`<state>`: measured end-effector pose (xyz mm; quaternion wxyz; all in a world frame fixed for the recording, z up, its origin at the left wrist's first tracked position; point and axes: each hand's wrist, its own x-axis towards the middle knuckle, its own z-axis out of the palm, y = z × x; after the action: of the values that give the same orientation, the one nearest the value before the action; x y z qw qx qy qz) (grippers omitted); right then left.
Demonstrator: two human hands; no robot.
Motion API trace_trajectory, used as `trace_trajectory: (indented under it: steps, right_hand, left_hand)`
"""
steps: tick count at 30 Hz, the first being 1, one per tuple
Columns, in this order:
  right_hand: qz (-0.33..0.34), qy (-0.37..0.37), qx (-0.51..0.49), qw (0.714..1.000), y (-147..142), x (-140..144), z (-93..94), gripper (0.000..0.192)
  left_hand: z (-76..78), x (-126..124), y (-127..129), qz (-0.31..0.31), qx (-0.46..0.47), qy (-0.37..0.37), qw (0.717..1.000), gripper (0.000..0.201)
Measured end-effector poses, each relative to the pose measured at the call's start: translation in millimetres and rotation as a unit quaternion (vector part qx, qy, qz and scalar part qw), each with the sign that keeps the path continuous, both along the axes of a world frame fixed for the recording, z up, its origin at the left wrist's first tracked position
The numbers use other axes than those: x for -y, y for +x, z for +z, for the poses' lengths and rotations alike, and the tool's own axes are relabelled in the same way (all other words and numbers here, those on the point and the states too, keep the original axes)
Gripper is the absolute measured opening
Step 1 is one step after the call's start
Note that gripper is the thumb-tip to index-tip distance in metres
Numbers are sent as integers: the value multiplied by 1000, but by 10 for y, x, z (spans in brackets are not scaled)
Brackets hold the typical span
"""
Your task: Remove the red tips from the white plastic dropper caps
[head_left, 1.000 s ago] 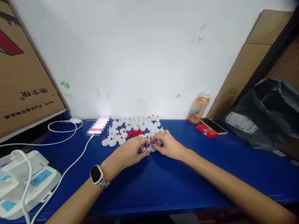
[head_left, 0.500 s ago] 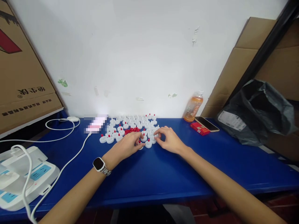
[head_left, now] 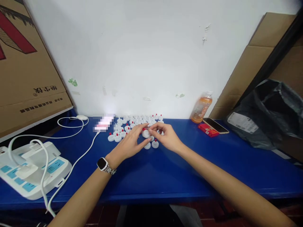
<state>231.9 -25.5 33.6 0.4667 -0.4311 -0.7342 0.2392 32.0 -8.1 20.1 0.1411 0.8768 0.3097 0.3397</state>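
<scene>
Half a second ago the hands were apart, at separate places along the near edge of the cluster; now they have come together over one white cap (head_left: 146, 134) in front of the person, above the bench (head_left: 151, 176). The left hand (head_left: 129, 142) grasps this cap between thumb and fingers. The right hand (head_left: 169, 137) has its fingertips drawn together at the cap's top; whether they pinch a small part cannot be told. I judge that both hands now work on this single piece rather than on separate ones. Two red-tipped caps (head_left: 155, 144) stand just nearer the person, no longer touched by either hand. Other white caps (head_left: 117, 138) stand beyond and to the left, some with red tips. Of the small red pieces (head_left: 145, 128), little shows behind the fingers.
</scene>
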Motion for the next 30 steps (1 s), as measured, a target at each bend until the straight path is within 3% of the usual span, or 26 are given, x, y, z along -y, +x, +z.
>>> trace_trajectory:
  steps: [3, 6, 9, 16, 19, 30]
  right_hand:
    - [34, -13, 55, 998, -159, -151, 53, 26]
    - [-23, 0, 163, 986, -202, -383, 50, 29]
    - [-83, 30, 296, 951, -230, -583, 22, 21]
    - [-36, 63, 478, 875, -461, -689, -57, 14]
    - [-43, 60, 497, 864, -496, -702, -104, 12]
    - [-64, 55, 474, 877, -413, -693, -154, 16]
  left_hand:
    - [-61, -8, -158, 13, -22, -56, 998, 35]
    - [-134, -13, -311, 41, -43, -103, 993, 31]
    - [-208, -14, -386, 47, -59, -141, 987, 29]
    - [-299, 0, -345, 64, -80, -117, 988, 26]
    - [-312, 4, -336, 64, -79, -101, 990, 23]
    - [-363, -12, -330, 65, -74, -68, 993, 25]
